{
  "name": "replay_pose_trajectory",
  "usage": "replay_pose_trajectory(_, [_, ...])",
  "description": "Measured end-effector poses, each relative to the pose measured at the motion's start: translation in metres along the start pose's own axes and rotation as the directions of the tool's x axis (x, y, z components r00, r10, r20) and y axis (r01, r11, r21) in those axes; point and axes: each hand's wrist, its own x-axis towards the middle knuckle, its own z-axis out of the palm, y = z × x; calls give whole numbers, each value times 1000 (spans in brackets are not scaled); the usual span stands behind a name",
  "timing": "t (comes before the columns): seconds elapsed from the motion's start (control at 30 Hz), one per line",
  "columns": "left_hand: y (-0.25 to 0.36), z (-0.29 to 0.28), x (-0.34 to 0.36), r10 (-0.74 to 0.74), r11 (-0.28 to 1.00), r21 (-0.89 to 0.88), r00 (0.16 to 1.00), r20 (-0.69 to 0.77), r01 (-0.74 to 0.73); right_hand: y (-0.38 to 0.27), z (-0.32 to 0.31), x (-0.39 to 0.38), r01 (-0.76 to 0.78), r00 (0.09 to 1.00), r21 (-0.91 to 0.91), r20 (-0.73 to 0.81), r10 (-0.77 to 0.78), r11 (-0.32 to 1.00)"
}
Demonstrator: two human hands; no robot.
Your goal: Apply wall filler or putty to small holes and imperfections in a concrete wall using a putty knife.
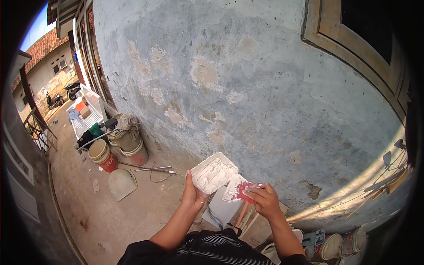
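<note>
My left hand (193,194) is closed round the lower left side of a flat putty board (215,171), its thumb lying along the edge. Thick white putty with ridged marks covers the board's face. In my right hand (265,201) is a red putty scraper (245,192), pinched between thumb and fingers. White putty coats the scraper's left part, which meets or overlaps the board's lower right corner. Both tools are in front of a worn blue-grey wall (265,110) with peeled, pale patches.
Buckets (102,154) and a mop head (128,123) stand along the wall at left, near a dustpan-like scoop (123,184) and thin rods (152,169). Paint pails (330,246) sit at lower right. A wooden window frame (353,48) juts at upper right.
</note>
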Motion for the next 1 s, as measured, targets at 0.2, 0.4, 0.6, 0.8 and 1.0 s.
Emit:
replay_pose_trajectory(0.2, [7,-9,-6,111,994,11,993,-41,-111,5,-5,5,-77,990,178,-106,97,981])
replay_pose_trajectory(0.4, [-4,-8,-15,75,997,32,997,7,-75,2,2,16,-117,960,252,-219,174,961])
replay_pose_trajectory(0.6, [-12,6,-26,23,1000,-12,1000,-13,-23,0,26,2,-12,998,16,-62,13,1000])
replay_pose_trajectory(0.8, [-16,8,-19,33,996,-83,998,-54,-38,-3,31,-9,-23,997,43,-69,26,999])
replay_pose_trajectory(1.0, [-19,15,-14,14,996,-88,998,-62,-20,2,16,-12,-22,998,10,-51,22,1000])
